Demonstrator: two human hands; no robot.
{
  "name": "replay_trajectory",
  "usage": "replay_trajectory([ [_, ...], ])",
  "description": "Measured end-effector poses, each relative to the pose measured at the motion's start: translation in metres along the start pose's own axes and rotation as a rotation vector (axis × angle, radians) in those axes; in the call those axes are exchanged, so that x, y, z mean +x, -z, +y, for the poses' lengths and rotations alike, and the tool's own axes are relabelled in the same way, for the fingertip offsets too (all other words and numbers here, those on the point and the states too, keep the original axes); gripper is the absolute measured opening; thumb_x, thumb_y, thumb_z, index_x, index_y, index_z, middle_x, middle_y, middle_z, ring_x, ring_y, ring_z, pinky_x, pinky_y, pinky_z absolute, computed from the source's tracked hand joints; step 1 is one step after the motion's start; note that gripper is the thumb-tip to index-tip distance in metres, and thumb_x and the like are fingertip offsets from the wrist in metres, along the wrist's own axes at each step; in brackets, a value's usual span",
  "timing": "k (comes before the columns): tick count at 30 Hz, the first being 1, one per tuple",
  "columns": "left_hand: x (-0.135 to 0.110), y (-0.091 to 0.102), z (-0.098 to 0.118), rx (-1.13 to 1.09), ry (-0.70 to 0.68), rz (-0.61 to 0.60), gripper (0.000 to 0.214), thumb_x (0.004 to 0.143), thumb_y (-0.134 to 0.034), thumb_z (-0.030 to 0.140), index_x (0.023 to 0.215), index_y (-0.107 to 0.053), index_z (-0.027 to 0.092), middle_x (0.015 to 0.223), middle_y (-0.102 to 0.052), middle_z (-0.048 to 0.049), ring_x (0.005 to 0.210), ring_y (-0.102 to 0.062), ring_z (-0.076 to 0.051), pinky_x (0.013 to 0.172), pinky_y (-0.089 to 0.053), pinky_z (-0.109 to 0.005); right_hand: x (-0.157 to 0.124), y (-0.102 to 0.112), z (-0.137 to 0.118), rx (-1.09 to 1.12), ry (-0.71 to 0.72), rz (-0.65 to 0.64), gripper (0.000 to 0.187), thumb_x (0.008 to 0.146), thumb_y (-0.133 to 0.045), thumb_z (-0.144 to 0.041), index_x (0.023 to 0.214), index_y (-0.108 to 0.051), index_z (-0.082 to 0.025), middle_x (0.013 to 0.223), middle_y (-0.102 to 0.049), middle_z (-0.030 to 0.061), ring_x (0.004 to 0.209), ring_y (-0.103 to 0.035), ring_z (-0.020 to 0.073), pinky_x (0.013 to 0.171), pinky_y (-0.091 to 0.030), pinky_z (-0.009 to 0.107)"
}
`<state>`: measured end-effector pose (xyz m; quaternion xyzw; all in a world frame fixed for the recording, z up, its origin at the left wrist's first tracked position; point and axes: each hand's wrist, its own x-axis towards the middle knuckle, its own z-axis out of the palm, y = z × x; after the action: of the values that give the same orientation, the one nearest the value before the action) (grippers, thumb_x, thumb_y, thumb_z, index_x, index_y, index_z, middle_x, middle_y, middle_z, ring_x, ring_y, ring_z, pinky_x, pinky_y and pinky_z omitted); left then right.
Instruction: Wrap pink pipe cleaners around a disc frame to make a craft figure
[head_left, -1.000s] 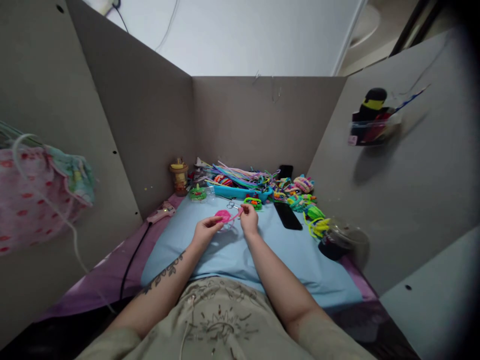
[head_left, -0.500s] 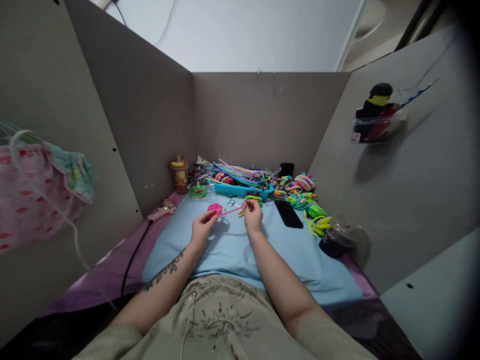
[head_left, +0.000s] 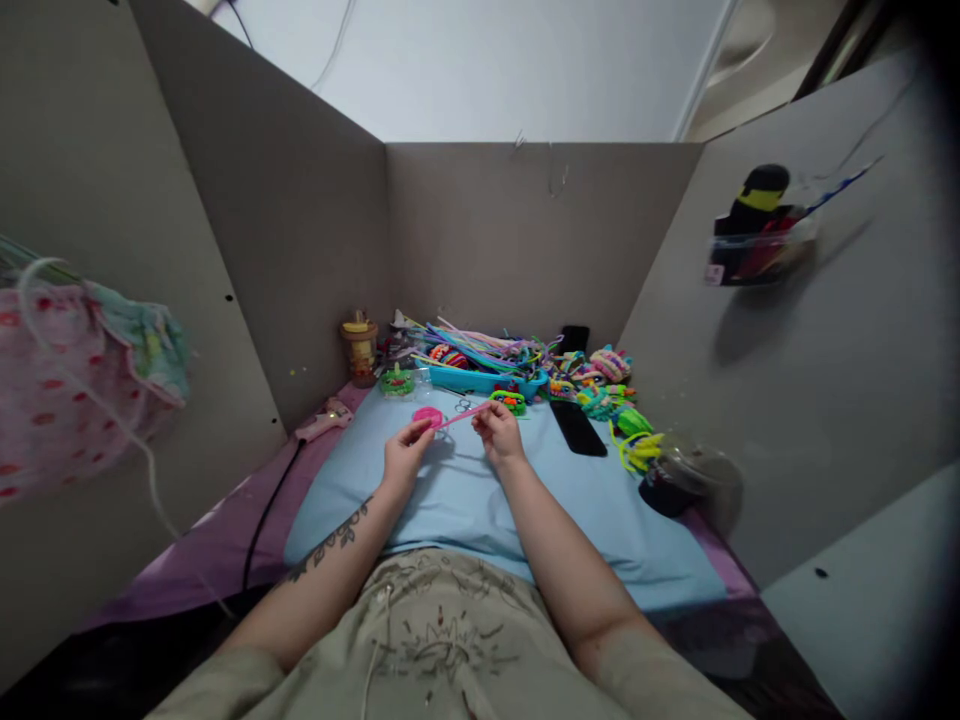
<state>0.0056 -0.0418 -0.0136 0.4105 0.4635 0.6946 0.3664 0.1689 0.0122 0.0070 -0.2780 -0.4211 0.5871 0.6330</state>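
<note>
My left hand (head_left: 406,455) pinches a small pink coil of pipe cleaner (head_left: 428,416) just above the light blue mat (head_left: 480,500). A straight pink tail runs from the coil to my right hand (head_left: 497,435), whose fingers are closed on its free end. Both hands hover over the far middle of the mat, a short way in front of the blue tray (head_left: 480,380) heaped with coloured pipe cleaners.
A black phone (head_left: 576,427) lies right of my hands, with bright pipe-cleaner figures (head_left: 611,395) behind it. A dark bowl with a clear lid (head_left: 679,480) sits at right. A small jar (head_left: 360,347) and a pink glue gun (head_left: 322,421) stand at left. Grey partition walls enclose the desk.
My right hand has drawn back toward the left hand after reaching out, shortening the stretched pink tail. The coil has risen slightly and sits further from me.
</note>
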Motion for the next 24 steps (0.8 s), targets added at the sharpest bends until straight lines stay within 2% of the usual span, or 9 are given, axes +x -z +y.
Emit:
replay_trajectory([
  [5,-0.001,-0.001,0.003,-0.021,0.014,-0.046,0.040,0.057,-0.079,0.037,0.090,-0.074,0.014,0.082,-0.074,-0.0084,0.074,-0.065,-0.019,0.071,-0.049,-0.030,0.004,0.005,0.005,0.002,-0.217,-0.050,0.018,0.074,-0.070,-0.031,0.077,-0.057,-0.019,0.061,-0.058,-0.0028,0.054,-0.056,0.0091,0.052,-0.048,0.021],
  [8,-0.003,-0.001,0.005,-0.025,0.018,-0.079,0.040,0.057,-0.079,0.036,0.090,-0.074,0.014,0.084,-0.074,-0.0087,0.077,-0.065,-0.020,0.072,-0.048,-0.029,0.005,0.007,0.010,-0.064,-0.353,-0.100,0.021,0.086,-0.059,-0.031,0.099,-0.059,-0.015,0.091,-0.064,0.0037,0.076,-0.062,0.0135,0.068,-0.054,0.029],
  [11,-0.004,-0.001,0.006,-0.016,0.019,-0.102,0.041,0.057,-0.079,0.035,0.091,-0.074,0.013,0.086,-0.074,-0.0091,0.078,-0.065,-0.020,0.072,-0.049,-0.029,0.003,0.007,0.015,-0.143,-0.470,-0.157,0.032,0.090,-0.053,-0.032,0.118,-0.053,-0.016,0.118,-0.056,0.0083,0.100,-0.059,0.0200,0.083,-0.052,0.041],
  [13,-0.005,-0.001,0.007,-0.005,0.020,-0.115,0.042,0.057,-0.079,0.035,0.092,-0.073,0.013,0.086,-0.074,-0.0093,0.077,-0.066,-0.020,0.072,-0.049,-0.029,0.001,0.005,0.017,-0.188,-0.523,-0.187,0.030,0.089,-0.055,-0.032,0.114,-0.055,-0.015,0.112,-0.060,0.0079,0.094,-0.061,0.0186,0.079,-0.053,0.038],
  [15,-0.005,-0.001,0.007,0.013,0.018,-0.125,0.042,0.057,-0.079,0.035,0.093,-0.073,0.013,0.086,-0.074,-0.0096,0.077,-0.066,-0.020,0.072,-0.050,-0.030,-0.002,0.003,0.017,-0.218,-0.549,-0.216,0.025,0.084,-0.063,-0.030,0.100,-0.061,-0.012,0.086,-0.066,0.0045,0.070,-0.063,0.0135,0.060,-0.053,0.027],
  [17,-0.005,0.000,0.008,0.037,0.010,-0.131,0.042,0.058,-0.078,0.035,0.093,-0.073,0.013,0.086,-0.074,-0.0099,0.078,-0.066,-0.021,0.073,-0.050,-0.030,-0.005,0.000,0.016,-0.226,-0.551,-0.246,0.020,0.073,-0.071,-0.027,0.084,-0.062,-0.013,0.057,-0.061,-0.0017,0.046,-0.055,0.0088,0.042,-0.041,0.019],
  [18,-0.005,0.000,0.008,0.050,0.005,-0.132,0.042,0.058,-0.078,0.035,0.093,-0.073,0.013,0.087,-0.075,-0.0101,0.079,-0.066,-0.021,0.073,-0.050,-0.030,-0.006,-0.001,0.015,-0.224,-0.549,-0.261,0.021,0.069,-0.074,-0.026,0.080,-0.062,-0.014,0.050,-0.058,-0.0035,0.040,-0.052,0.0079,0.037,-0.036,0.017],
  [20,-0.005,-0.001,0.007,0.080,-0.007,-0.135,0.041,0.058,-0.078,0.034,0.094,-0.073,0.013,0.088,-0.075,-0.0105,0.080,-0.067,-0.021,0.074,-0.050,-0.031,-0.009,-0.004,0.013,-0.217,-0.542,-0.282,0.023,0.065,-0.076,-0.027,0.078,-0.060,-0.016,0.049,-0.060,-0.0032,0.039,-0.054,0.0089,0.034,-0.032,0.016],
  [24,-0.006,-0.002,0.007,0.150,-0.037,-0.143,0.037,0.059,-0.077,0.030,0.092,-0.074,0.014,0.088,-0.075,-0.0098,0.081,-0.066,-0.022,0.074,-0.050,-0.031,-0.012,-0.007,0.013,-0.208,-0.508,-0.269,0.033,0.058,-0.078,-0.026,0.083,-0.057,-0.019,0.062,-0.067,0.0007,0.050,-0.064,0.0139,0.036,-0.034,0.016],
])
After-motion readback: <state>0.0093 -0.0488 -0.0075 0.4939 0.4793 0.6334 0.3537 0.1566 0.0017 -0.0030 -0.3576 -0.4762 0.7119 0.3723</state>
